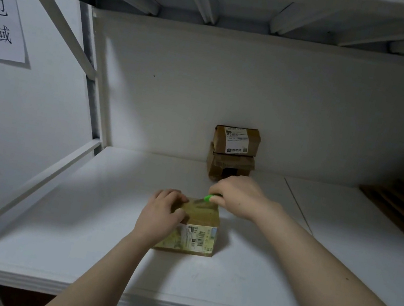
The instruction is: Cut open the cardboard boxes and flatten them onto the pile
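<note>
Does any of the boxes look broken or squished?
Yes. The bottom box of the two stacked against the back wall looks crumpled, with a dark gap in its front.

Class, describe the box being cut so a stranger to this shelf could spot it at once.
Find the white shelf board. Near its middle stands a cardboard box, gripped by the left hand while the right hand holds a green cutter to its top. Unlike the two stacked boxes at the back wall, it stands alone.
</note>
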